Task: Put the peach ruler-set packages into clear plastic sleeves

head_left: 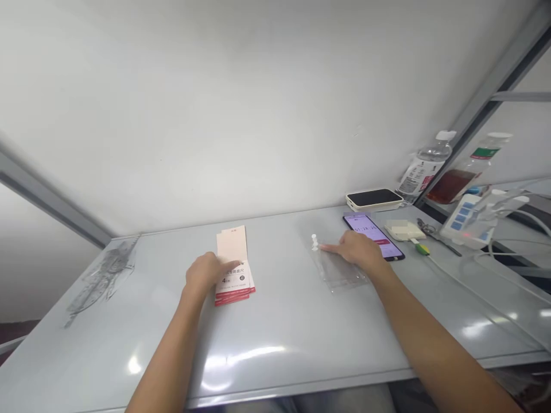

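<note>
My left hand (206,275) is at the left edge of a small stack of printed cards (232,244). Its thumb lies across the top card, and the other fingers are partly hidden at the side. The cards are pale pink and white with red bottom edges, slightly fanned. To the right, my right hand (355,249) rests over clear plastic bags (338,272) lying flat on the table. Its index finger stretches out toward the small white tabs (314,242) at the bags' top left. The remaining fingers are folded and partly hidden.
Behind my right hand lie a lit phone (372,235) showing a timer and a dark-screened phone (374,199). Further right are a white charger-like block (402,230), keys (426,225), cables, a power strip (469,221) and two bottles (426,166). A torn grey sticker (103,275) marks the table's left.
</note>
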Tool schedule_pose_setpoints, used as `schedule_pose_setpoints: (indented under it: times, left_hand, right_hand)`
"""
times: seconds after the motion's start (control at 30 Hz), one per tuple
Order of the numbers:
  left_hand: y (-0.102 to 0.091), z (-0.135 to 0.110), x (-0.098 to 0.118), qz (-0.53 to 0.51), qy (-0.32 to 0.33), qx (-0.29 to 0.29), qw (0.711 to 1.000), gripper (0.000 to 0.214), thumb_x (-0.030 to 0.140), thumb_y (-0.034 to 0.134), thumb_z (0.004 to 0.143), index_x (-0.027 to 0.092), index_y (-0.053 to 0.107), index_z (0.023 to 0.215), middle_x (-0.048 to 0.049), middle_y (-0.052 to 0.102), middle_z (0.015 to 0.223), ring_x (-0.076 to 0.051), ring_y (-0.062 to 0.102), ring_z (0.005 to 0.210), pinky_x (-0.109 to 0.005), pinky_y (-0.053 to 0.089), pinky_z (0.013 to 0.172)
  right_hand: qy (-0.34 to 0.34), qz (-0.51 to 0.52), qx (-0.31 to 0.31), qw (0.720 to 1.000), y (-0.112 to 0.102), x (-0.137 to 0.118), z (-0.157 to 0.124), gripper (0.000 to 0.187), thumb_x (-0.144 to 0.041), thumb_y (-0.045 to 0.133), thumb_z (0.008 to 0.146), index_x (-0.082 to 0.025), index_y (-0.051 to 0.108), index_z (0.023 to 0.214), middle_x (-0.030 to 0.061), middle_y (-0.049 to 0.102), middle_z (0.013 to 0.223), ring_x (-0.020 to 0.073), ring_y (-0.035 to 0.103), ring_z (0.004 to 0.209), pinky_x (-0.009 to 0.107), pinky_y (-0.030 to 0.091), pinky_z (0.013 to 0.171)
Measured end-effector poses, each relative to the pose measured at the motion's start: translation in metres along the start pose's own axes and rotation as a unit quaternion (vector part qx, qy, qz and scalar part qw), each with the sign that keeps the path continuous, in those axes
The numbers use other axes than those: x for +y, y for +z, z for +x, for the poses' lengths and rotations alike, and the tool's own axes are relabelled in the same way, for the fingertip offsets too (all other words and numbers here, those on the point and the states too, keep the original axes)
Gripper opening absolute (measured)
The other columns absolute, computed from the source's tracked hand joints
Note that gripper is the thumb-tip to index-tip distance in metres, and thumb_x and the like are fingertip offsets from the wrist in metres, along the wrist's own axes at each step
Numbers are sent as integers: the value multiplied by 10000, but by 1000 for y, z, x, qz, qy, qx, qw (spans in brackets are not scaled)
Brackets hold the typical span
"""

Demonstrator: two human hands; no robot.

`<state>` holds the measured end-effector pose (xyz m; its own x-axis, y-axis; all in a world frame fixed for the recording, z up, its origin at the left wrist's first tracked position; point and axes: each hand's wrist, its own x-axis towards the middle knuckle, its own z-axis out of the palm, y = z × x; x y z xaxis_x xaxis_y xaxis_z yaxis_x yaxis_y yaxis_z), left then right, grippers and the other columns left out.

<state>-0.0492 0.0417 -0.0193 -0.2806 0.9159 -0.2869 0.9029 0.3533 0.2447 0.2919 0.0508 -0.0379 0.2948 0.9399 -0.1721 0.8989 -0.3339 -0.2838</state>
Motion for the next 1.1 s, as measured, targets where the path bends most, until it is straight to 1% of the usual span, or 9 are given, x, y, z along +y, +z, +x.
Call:
schedule_pose_setpoints:
  times: [0.33,0.5,0.6,0.67,0.73,0.83,0.93,1.03,1.1]
  left_hand:
    - [-3,2,-4,-129,9,34,991,469,618,557,575,211,456,784,-63,651,811,-217,611,657,-255,347,466]
    - [-6,-1,-1,-133,-7,67,989,494,559,587,586,207,484,916,-77,652,853,-219,617,681,-252,367,471]
    - [-11,-6,3,-158,14,77,984,398,531,570,623,190,542,826,-74,658,764,-218,611,640,-256,378,466]
    - [-15,-11,7,-247,51,65,965,384,529,561,646,172,564,788,-72,661,730,-212,611,620,-261,408,481]
    - [-18,-18,11,-383,100,57,916,436,536,557,664,159,569,883,-70,665,769,-204,617,634,-270,448,514]
    - [-19,-32,22,-530,163,61,830,486,515,540,704,159,523,1035,-71,653,848,-188,614,649,-275,472,532]
    - [-7,-50,36,-574,228,42,786,399,452,497,768,160,507,1039,-62,630,847,-160,597,648,-253,467,536]
    - [15,-71,50,-533,280,13,798,275,414,458,805,175,507,932,-19,593,748,-126,552,603,-243,456,558]
    - [30,-80,57,-470,292,21,833,233,406,432,823,182,488,792,13,529,637,-102,492,544,-216,408,508]
  right_hand:
    - [-35,-2,66,997,2,3,5,309,-486,506,730,-193,578,797,88,637,810,249,581,757,310,368,572]
    - [-53,-12,99,994,5,4,5,354,-409,519,748,-165,619,984,129,621,972,276,568,871,333,388,654]
    - [-67,-12,120,990,3,5,6,375,-379,531,748,-165,624,1042,132,606,982,277,555,896,339,392,686]
    - [-80,9,129,988,-1,4,5,342,-354,534,748,-177,644,1020,106,614,906,259,555,863,331,391,684]
    - [-100,77,124,984,-8,1,0,289,-342,528,750,-194,672,953,59,608,767,216,554,744,312,391,645]
    - [-154,255,111,948,-17,-11,-15,288,-377,514,764,-199,684,914,3,550,622,148,494,584,282,388,582]
    - [-219,396,144,880,-17,-30,-38,340,-380,509,778,-175,655,1007,16,557,703,137,489,619,277,409,593]
    - [-250,449,144,846,-9,-50,-61,349,-358,491,812,-179,620,1083,39,565,770,145,511,678,285,438,618]
    - [-267,499,116,816,-2,-60,-74,341,-357,492,819,-196,611,1095,63,595,876,166,552,759,292,471,628]
